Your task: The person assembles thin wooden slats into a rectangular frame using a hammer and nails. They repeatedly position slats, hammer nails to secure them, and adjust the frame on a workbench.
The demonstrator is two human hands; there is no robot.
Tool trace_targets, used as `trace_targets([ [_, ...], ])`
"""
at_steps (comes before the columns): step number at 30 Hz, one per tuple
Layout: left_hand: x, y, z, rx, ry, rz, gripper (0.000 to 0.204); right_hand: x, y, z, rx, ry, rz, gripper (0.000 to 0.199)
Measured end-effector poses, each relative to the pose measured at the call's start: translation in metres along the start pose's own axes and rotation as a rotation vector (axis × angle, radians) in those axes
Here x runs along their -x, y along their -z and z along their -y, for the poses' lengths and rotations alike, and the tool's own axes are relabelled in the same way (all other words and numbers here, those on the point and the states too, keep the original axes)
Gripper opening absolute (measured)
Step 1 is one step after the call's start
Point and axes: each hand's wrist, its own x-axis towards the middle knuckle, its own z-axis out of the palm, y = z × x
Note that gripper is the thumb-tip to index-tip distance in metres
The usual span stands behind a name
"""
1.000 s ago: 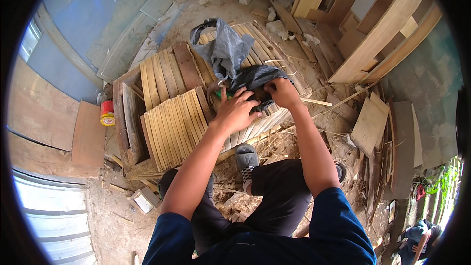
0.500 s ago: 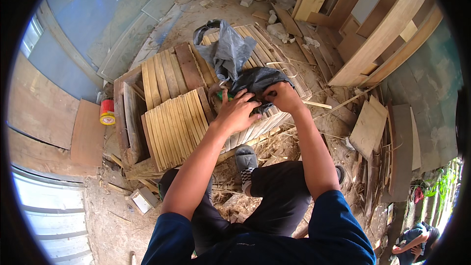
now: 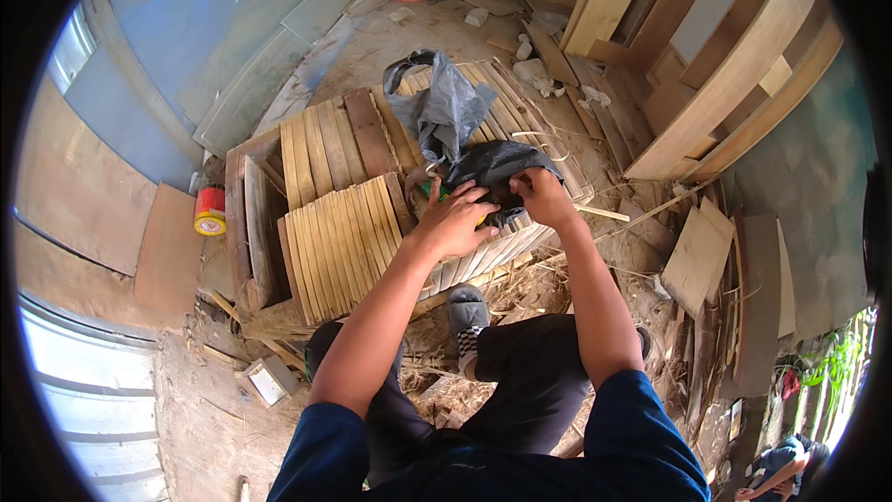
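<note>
My right hand (image 3: 541, 197) is pinched on the edge of a dark plastic bag (image 3: 488, 167). My left hand (image 3: 455, 221) lies spread on the bag's near side, fingers apart, over something green that I cannot make out. The bag is black, crumpled and glossy, lying on a stack of pale wooden slats (image 3: 344, 232). Just beyond it is a grey bag (image 3: 441, 112), twisted and creased.

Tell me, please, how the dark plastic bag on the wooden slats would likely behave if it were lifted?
The dark plastic bag would probably flop and sag, since it lies crumpled in soft folds over the wooden slats. It looks thin, so likely light. The right hand pinches its edge and the left hand rests on it; the film may slip.
</note>
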Motion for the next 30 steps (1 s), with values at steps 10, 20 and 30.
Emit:
trace_targets([
  [10,0.001,0.01,0.001,0.06,0.022,0.058,0.05,0.0,0.01,-0.002,-0.478,-0.086,0.199,0.019],
  [20,0.028,0.061,0.022,0.407,-0.154,-0.239,0.032,0.0,0.018,0.022,-0.553,-0.118,0.193,0.009],
  [30,0.16,0.056,0.031,-0.063,0.2,0.262,0.128,0.007,0.026,0.101,-0.212,0.226,0.174,0.014],
])
